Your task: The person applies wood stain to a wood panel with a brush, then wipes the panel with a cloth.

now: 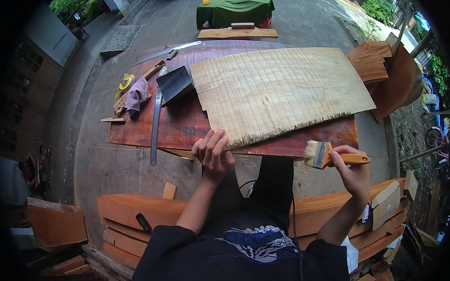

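Observation:
A pale, rough-sawn wooden board (281, 93) lies slantwise on the reddish wooden table (329, 132), its near edge ragged and dark. At the board's near left corner, my left hand (213, 152) grips the edge, with fingers over the top and the thumb lower down. My right hand (352, 169) is closed round the orange handle of a paintbrush (326, 155). The brush's light bristles point left, close to the table's front edge and to the right of the board's ragged edge.
Left on the table are a black open box (175, 85), a long metal saw blade (156, 125), a yellow tape measure (127, 82), a purple cloth (137, 96) and a handsaw (168, 52). Wood slabs (369, 61) stand at right; stacked timber (143, 209) lies behind me. A green-covered object (234, 12) stands ahead.

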The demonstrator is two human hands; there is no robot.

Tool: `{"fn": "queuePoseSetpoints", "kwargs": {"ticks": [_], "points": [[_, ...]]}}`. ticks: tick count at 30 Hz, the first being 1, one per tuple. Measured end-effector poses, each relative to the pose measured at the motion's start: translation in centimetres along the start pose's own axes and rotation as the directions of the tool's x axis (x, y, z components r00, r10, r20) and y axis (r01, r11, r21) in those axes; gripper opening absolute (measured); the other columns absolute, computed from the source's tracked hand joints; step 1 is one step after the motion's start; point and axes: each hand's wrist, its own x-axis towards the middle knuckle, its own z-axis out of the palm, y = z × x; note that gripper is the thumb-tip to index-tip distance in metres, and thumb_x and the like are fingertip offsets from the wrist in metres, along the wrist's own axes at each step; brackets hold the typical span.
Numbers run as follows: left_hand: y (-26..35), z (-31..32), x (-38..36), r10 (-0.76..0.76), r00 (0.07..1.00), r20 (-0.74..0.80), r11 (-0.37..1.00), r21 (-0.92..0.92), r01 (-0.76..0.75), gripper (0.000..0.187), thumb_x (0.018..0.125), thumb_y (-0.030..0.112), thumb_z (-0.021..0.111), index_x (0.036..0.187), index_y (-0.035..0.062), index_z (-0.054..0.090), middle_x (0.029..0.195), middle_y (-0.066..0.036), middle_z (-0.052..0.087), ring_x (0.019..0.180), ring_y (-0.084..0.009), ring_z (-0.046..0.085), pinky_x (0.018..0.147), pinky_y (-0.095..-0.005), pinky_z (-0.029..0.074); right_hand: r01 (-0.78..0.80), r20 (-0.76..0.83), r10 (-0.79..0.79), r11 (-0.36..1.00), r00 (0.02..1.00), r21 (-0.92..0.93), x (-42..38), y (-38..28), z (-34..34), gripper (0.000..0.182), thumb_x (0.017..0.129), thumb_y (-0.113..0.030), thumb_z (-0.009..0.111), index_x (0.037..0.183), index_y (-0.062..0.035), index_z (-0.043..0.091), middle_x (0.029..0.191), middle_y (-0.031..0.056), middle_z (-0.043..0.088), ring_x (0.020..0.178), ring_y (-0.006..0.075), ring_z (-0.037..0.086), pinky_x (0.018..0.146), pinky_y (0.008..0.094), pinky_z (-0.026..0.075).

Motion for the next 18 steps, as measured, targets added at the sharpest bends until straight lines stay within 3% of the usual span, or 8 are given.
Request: {"fn": "queuePoseSetpoints", "kwargs": {"ticks": [2, 4, 7, 8, 11, 12, 16, 18], "points": [[-0.1, -0.2, 0.1, -0.001, 1.0, 0.009, 1.0, 0.005, 0.001, 0.032, 0.1, 0.026, 0.054, 0.126, 0.0092, 0.064, 0.135, -0.011, 0.072, 0.13, -0.0293, 0.064, 0.111, -0.0445, 0.037, -0.063, -0.304, 0.043, 0.997, 0.952, -0.055, 0.5, 2.8, -2.3, 0.021, 0.106, -0.02, 0.068, 0.106, 0.0005, 0.073, 0.088, 0.0051, 0.075, 0.088, 0.0124, 0.073, 0.08, 0.0299, 0.055], [0.0, -0.5, 0.2, -0.003, 1.0, 0.028, 1.0, 0.008, 0.003, 0.033, 0.099, 0.026, 0.055, 0.126, 0.0091, 0.064, 0.135, -0.011, 0.072, 0.131, -0.0292, 0.064, 0.111, -0.0441, 0.037, -0.129, -0.623, 0.067, 0.99, 0.779, -0.055, 1.7, 7.2, -4.5, 0.025, 0.109, -0.023, 0.066, 0.112, 0.0005, 0.074, 0.094, 0.007, 0.076, 0.092, 0.0145, 0.074, 0.082, 0.0317, 0.057], [0.2, -0.8, 0.6, -0.009, 0.999, 0.03, 1.0, -0.029, 0.01, 0.036, 0.096, 0.026, 0.057, 0.127, 0.009, 0.064, 0.136, -0.011, 0.072, 0.132, -0.0294, 0.064, 0.111, -0.0436, 0.037, 0.076, -0.743, 0.003, 0.994, 0.67, 0.072, 2.4, 6.7, -1.9, 0.033, 0.111, -0.029, 0.065, 0.125, 0.0, 0.072, 0.108, 0.0112, 0.077, 0.095, 0.0167, 0.076, 0.084, 0.0335, 0.06], [0.3, -1.0, 0.7, -0.005, 0.999, 0.037, 0.999, -0.032, 0.006, 0.039, 0.092, 0.025, 0.061, 0.127, 0.0083, 0.064, 0.136, -0.011, 0.072, 0.131, -0.0301, 0.064, 0.111, -0.0438, 0.038, 0.105, -0.702, -0.019, 0.991, 0.712, 0.081, 2.5, 7.2, -1.0, 0.039, 0.112, -0.032, 0.063, 0.134, -0.001, 0.07, 0.124, 0.0142, 0.076, 0.105, 0.0203, 0.075, 0.092, 0.035, 0.058], [0.4, -1.6, 1.3, 0.008, 0.999, 0.053, 0.998, -0.063, -0.005, 0.04, 0.091, 0.023, 0.063, 0.127, 0.0077, 0.065, 0.136, -0.012, 0.072, 0.13, -0.0309, 0.065, 0.11, -0.0441, 0.039, 0.138, -0.691, -0.23, 0.973, 0.685, -0.186, 3.4, 9.2, 1.4, 0.039, 0.114, -0.031, 0.06, 0.137, -0.001, 0.069, 0.13, 0.0149, 0.075, 0.118, 0.0239, 0.071, 0.102, 0.0372, 0.055], [0.5, -2.0, 1.6, 0.004, 0.998, 0.062, 0.996, -0.095, 0.002, 0.039, 0.089, 0.021, 0.069, 0.125, 0.0068, 0.068, 0.134, -0.012, 0.074, 0.128, -0.0312, 0.066, 0.107, -0.0439, 0.042, 0.117, -0.716, -0.143, 0.989, 0.684, -0.087, 3.6, 9.4, 2.2, 0.039, 0.114, -0.029, 0.058, 0.138, -0.0007, 0.068, 0.133, 0.0153, 0.074, 0.127, 0.0257, 0.067, 0.109, 0.0384, 0.051], [-0.1, -2.9, 2.2, 0.085, 0.994, 0.067, 0.989, -0.129, -0.076, 0.039, 0.084, 0.013, 0.088, 0.12, 0.0065, 0.073, 0.129, -0.01, 0.076, 0.124, -0.0294, 0.068, 0.102, -0.0411, 0.048, 0.155, -0.796, -0.209, 0.977, 0.568, -0.147, 4.5, 10.0, 3.8, 0.035, 0.114, -0.023, 0.059, 0.137, 0.0004, 0.069, 0.132, 0.016, 0.074, 0.121, 0.0278, 0.072, 0.103, 0.0389, 0.055], [-0.7, -3.4, 2.6, 0.13, 0.987, 0.093, 0.983, -0.141, -0.117, 0.039, 0.085, 0.015, 0.089, 0.119, 0.0075, 0.074, 0.128, -0.009, 0.077, 0.122, -0.0288, 0.069, 0.099, -0.0399, 0.049, 0.121, -0.819, -0.232, 0.973, 0.525, -0.198, 4.8, 9.9, 4.6, 0.033, 0.113, -0.02, 0.059, 0.137, 0.0014, 0.069, 0.132, 0.0166, 0.074, 0.118, 0.0296, 0.073, 0.1, 0.0394, 0.058]]}}
